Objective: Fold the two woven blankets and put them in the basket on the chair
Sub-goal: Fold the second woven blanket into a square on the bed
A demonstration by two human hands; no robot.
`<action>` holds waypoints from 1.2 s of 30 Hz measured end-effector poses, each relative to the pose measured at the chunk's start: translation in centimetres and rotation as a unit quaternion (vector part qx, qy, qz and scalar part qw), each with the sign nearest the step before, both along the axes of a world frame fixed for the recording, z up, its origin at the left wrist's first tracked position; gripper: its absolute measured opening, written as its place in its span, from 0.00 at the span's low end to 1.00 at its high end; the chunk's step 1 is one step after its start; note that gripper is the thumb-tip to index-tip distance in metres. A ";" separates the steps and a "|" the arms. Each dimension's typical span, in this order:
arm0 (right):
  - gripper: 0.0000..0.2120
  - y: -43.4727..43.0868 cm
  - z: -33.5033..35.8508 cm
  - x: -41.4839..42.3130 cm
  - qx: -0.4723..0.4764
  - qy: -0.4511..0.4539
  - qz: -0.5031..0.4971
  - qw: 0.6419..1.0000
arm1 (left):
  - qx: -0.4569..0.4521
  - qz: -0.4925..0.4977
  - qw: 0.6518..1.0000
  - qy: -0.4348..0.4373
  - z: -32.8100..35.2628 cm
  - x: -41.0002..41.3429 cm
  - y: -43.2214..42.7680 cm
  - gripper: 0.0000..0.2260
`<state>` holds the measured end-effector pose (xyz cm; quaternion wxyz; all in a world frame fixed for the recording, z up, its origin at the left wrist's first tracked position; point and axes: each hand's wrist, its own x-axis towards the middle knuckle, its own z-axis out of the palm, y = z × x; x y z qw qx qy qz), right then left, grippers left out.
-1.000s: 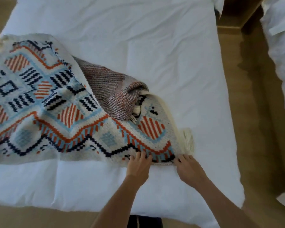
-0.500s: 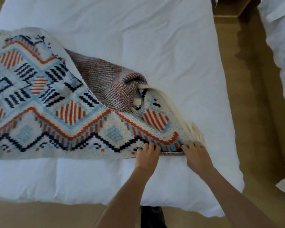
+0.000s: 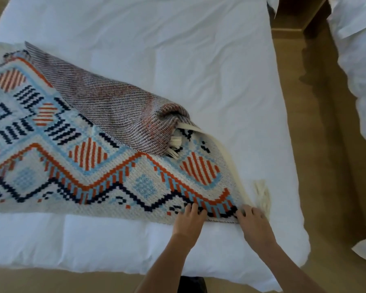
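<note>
Blanket (image 3: 114,182) reverse shows more; left hand (image 3: 188,220), right hand (image 3: 253,223) still grip edge

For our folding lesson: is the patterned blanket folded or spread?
Mostly spread: blanket lies flat across the bed, only its far right end bunched up.

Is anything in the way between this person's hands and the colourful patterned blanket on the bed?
Nothing visible. The left hand and right hand touch the near edge of the orange, blue and cream patterned woven blanket on the white bed.
</note>
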<state>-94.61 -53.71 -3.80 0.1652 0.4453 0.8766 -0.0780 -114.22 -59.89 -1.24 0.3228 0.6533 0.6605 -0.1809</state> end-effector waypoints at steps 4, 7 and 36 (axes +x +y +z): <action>0.29 0.2 0.0 -0.4 -0.026 -0.002 0.019 0.999 | -0.032 0.010 0.998 -0.044 0.2 -0.6 0.3 0.21; 0.25 1.7 0.5 -2.2 -0.019 0.004 0.043 0.999 | -0.022 0.039 0.997 -0.067 0.8 -2.3 1.4 0.20; 0.17 18.5 5.7 -30.9 0.129 0.103 -0.004 0.986 | 0.211 0.037 0.974 0.077 3.9 -27.5 20.8 0.19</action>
